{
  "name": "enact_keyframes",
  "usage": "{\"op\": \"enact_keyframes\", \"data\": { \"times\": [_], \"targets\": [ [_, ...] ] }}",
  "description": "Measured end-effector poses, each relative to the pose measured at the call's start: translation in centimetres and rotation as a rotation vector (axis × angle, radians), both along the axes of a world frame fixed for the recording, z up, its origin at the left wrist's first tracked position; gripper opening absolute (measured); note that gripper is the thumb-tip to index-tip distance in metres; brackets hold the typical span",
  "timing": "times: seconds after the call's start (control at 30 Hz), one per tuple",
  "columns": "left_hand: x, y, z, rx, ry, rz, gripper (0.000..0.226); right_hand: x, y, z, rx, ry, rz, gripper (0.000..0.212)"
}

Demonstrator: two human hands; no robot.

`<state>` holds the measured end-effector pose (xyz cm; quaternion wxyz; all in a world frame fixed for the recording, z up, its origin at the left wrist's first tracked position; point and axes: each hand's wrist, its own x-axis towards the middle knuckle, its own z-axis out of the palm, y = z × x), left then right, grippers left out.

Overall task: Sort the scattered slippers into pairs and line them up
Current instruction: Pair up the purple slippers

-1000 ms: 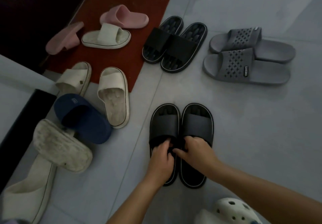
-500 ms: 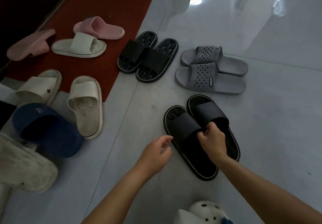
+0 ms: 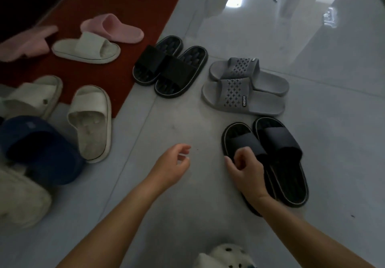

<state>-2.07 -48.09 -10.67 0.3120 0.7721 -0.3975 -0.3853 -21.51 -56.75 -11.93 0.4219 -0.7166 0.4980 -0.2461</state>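
A dark slipper pair (image 3: 279,155) lies side by side on the grey floor at right. My right hand (image 3: 248,169) hovers over the heel of its left slipper, fingers loosely curled, gripping nothing that I can see. My left hand (image 3: 173,163) hangs above bare floor, loosely curled and empty. A grey perforated pair (image 3: 245,90) and a black pair (image 3: 170,69) lie beyond. Loose at left: two pink slippers (image 3: 112,27) (image 3: 27,42), white slippers (image 3: 87,47) (image 3: 91,119) (image 3: 33,96), and a navy one (image 3: 39,148).
A red mat (image 3: 129,2) covers the far left floor, with the pink and one white slipper on it. A dirty off-white slipper (image 3: 18,199) lies at the lower left. A white clog with holes (image 3: 227,256) sits at the bottom edge. Glossy tiles stretch to the right.
The dark pair was shifted right and angled toward the grey pair. My left hand let go first, then my right hand released the straps and drew back toward the heels.
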Motion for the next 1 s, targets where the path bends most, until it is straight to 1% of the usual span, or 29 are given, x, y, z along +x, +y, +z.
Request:
{"op": "enact_keyframes", "data": {
  "times": [0.07,0.13,0.23,0.3,0.4,0.5,0.57,0.63,0.7,0.73,0.8,0.87,0.9,1.0],
  "targets": [
    [1.4,1.6,0.9,0.031,-0.023,0.030,0.034,3.8,0.9,0.6,0.033,-0.106,0.095,0.027],
    [3.4,3.8,1.9,0.099,-0.067,0.025,0.036,7.7,1.9,0.9,0.082,-0.158,0.210,0.022],
    [7.3,8.2,3.7,0.253,-0.150,0.049,0.038,13.2,4.5,1.2,0.151,-0.161,0.438,0.024],
    [9.9,11.6,4.7,0.341,-0.205,0.110,0.040,16.1,6.7,1.6,0.149,-0.155,0.618,0.027],
    [11.9,18.0,5.8,0.406,-0.221,0.247,0.043,19.2,10.1,2.1,0.053,-0.138,0.892,0.034],
    [11.8,25.1,7.3,0.439,-0.208,0.326,0.044,22.1,13.4,2.6,-0.022,-0.060,1.191,0.034],
    [11.3,30.2,8.3,0.492,-0.217,0.375,0.045,24.4,15.7,3.3,-0.108,0.057,1.426,0.031],
    [10.8,34.7,9.2,0.544,-0.211,0.438,0.045,26.8,17.9,4.2,-0.260,0.203,1.689,0.029],
    [10.2,38.5,9.7,0.560,-0.204,0.540,0.045,29.4,20.0,5.0,-0.421,0.300,1.896,0.037],
    [10.1,39.6,9.6,0.556,-0.203,0.598,0.045,30.7,20.7,5.4,-0.490,0.333,1.963,0.042],
    [10.1,41.4,9.0,0.487,-0.174,0.759,0.044,33.4,22.2,6.0,-0.654,0.395,2.034,0.051],
    [10.0,42.7,7.6,0.402,-0.152,0.906,0.045,35.7,23.9,6.4,-0.776,0.434,2.006,0.056],
    [10.0,43.3,6.8,0.381,-0.155,0.959,0.045,36.5,24.8,6.4,-0.776,0.434,1.970,0.057],
    [9.8,44.7,4.2,0.360,-0.163,1.085,0.046,37.2,26.8,5.6,-0.668,0.391,1.880,0.059]
  ]
}}
